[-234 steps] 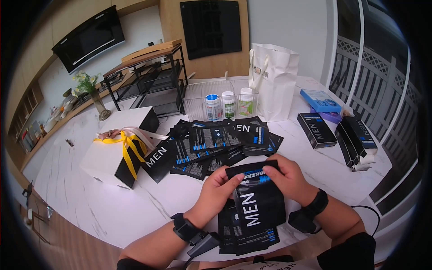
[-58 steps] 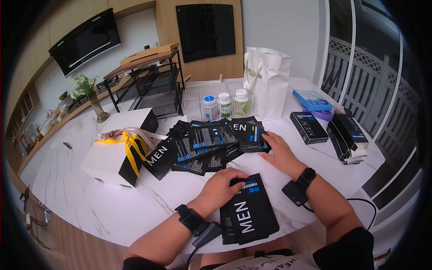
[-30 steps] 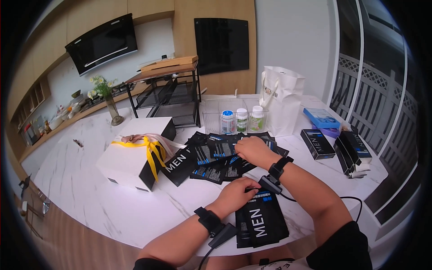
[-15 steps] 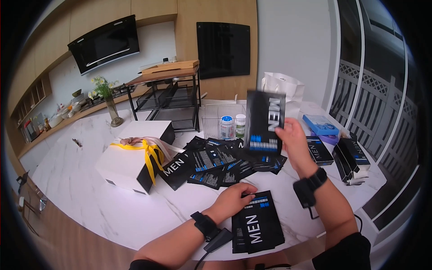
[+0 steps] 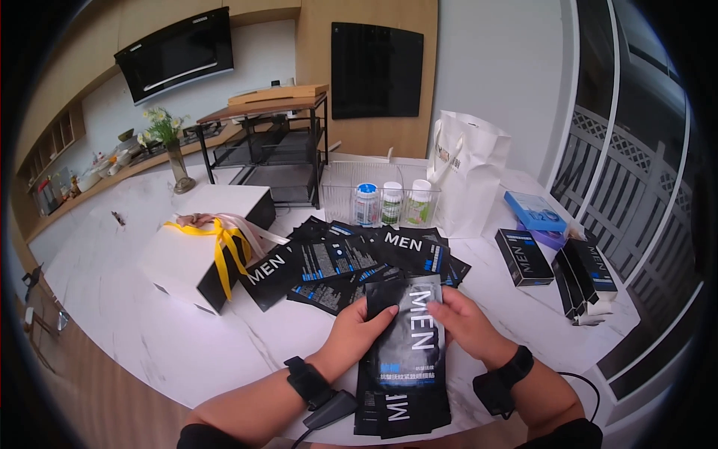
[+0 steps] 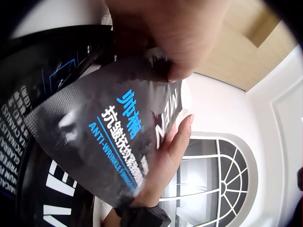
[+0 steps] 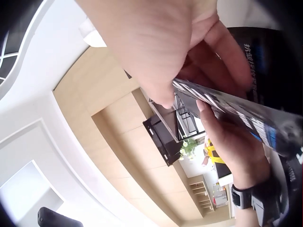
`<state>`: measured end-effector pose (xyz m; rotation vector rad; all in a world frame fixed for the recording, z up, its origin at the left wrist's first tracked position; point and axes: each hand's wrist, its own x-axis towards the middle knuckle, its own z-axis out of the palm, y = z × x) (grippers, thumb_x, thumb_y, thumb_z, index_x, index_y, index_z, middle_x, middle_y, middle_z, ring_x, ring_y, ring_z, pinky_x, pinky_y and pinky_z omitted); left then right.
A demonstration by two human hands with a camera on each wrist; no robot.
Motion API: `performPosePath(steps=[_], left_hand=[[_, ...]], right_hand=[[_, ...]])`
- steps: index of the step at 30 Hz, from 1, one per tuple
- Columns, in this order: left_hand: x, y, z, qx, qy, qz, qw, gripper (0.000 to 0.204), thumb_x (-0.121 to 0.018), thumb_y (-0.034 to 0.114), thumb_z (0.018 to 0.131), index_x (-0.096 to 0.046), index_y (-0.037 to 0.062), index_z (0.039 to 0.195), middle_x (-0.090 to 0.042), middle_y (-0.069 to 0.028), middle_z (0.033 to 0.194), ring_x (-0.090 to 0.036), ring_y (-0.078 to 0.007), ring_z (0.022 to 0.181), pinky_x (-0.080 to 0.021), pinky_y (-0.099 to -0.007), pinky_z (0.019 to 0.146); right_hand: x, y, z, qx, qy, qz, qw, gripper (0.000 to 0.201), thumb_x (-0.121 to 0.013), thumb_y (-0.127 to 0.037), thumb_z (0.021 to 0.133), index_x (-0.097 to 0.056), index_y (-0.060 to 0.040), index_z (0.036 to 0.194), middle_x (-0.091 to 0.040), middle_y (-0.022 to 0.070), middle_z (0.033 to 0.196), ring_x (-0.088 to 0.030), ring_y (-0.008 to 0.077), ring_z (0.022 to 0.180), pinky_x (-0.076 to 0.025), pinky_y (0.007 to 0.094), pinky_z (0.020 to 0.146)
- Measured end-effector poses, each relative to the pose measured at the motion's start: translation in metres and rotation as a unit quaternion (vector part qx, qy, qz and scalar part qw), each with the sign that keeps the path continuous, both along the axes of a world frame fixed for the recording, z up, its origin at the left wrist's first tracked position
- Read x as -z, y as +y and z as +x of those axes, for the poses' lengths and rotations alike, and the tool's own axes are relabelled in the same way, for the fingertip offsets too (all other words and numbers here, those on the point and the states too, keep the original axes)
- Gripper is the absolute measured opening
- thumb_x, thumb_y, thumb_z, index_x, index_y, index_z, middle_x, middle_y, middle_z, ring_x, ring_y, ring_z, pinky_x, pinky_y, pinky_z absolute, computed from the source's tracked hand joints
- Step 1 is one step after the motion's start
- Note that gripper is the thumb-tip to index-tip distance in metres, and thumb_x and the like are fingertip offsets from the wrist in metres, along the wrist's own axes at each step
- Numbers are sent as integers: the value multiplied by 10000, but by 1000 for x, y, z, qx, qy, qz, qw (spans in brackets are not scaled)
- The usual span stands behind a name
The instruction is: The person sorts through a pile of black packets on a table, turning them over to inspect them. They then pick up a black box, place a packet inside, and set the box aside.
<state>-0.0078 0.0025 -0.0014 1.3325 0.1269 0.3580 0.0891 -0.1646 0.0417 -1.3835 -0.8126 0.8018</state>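
Both hands hold one black MEN packet (image 5: 407,344) upright by its two sides, its lettering turned sideways. The left hand (image 5: 357,329) pinches the left edge with its thumb on the front. On the opposite edge, the right hand (image 5: 473,325) grips with thumb in front and fingers behind. Beneath the held packet, a small stack of black packets (image 5: 404,419) lies at the table's near edge. Beyond the hands spreads a loose pile of similar packets (image 5: 336,258). The left wrist view shows the packet (image 6: 104,127) close up, slightly bent; the right wrist view shows it (image 7: 246,113) nearly edge-on.
A white box (image 5: 202,251) with yellow and pink ribbons stands left. Behind the pile are a clear bin (image 5: 336,202) with bottles, a black rack (image 5: 288,153) and a white paper bag (image 5: 467,176). To the right lie black boxes (image 5: 523,258) and a blue box (image 5: 535,211).
The right hand has brought the raised packet down and nearer, over the small stack. The left hand has left the stack's top and now holds the packet too. The head view has shifted slightly.
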Motion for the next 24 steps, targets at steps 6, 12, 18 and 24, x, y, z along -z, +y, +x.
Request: performPosePath(steps=[6, 12, 18, 24], left_hand=[[-6, -3, -4, 43, 10, 54, 998, 227, -568, 152, 862, -552, 4, 1034, -604, -3, 916, -536, -41, 789, -449, -188, 693], [-2, -1, -3, 54, 26, 76, 995, 250, -561, 166, 861, -551, -5, 1043, -626, -36, 897, -565, -65, 787, -460, -209, 706], [-3, -3, -3, 54, 30, 89, 994, 248, -550, 172, 868, -545, -3, 1044, -620, -27, 885, -563, -63, 779, -460, -205, 697], [2, 0, -2, 46, 23, 74, 996, 220, -545, 158, 871, -557, 6, 1030, -615, -18, 883, -551, -51, 778, -457, -205, 691]], right_hand=[[9, 2, 11, 63, -37, -39, 997, 186, -452, -209, 914, -481, -40, 987, -573, 22, 673, -519, 75, 417, -413, 190, 340], [22, 8, 17, 82, -48, 11, 995, 145, -468, -135, 904, -461, -32, 1005, -575, 17, 703, -537, 60, 498, -409, 183, 391], [27, 7, 21, 67, -28, 41, 996, 155, -449, -69, 904, -463, -14, 1048, -584, 36, 943, -549, 70, 860, -443, 218, 753], [24, 5, 18, 63, -46, 20, 997, 131, -463, -91, 905, -485, -21, 1013, -575, 10, 878, -548, 55, 796, -447, 204, 696]])
